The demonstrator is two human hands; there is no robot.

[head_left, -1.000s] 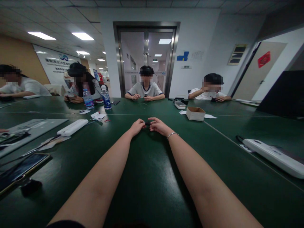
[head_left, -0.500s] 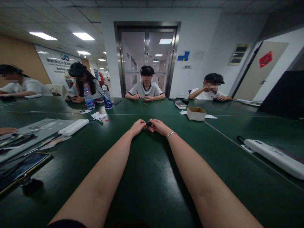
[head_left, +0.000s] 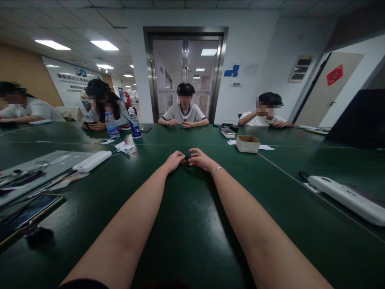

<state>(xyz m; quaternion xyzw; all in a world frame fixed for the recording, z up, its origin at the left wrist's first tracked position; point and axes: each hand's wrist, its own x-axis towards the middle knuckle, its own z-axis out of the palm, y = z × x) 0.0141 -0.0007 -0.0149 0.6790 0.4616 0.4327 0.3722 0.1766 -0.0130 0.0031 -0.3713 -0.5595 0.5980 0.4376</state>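
Note:
A small black object (head_left: 187, 157), too small for me to name, is held just above the green table between my two hands. My left hand (head_left: 174, 161) is closed, its thumb and fingertips pinching the object's left end. On the other side, my right hand (head_left: 203, 160) has its fingers spread apart around the object's right end, with the index finger raised off it. Whether a lower fingertip still touches the object is hard to see. A thin bracelet (head_left: 218, 170) circles my right wrist.
An open cardboard box (head_left: 248, 144) stands beyond my right hand. Two bottles (head_left: 134, 123) and paper scraps (head_left: 124, 147) lie off to the left. Nearer are a phone (head_left: 36, 210) and a white device (head_left: 92, 161); another white device (head_left: 345, 199) sits right. Several people (head_left: 184, 110) sit across.
My right hand has loosened from the black object: its fingers have spread and the index finger has lifted. The left hand keeps its pinch.

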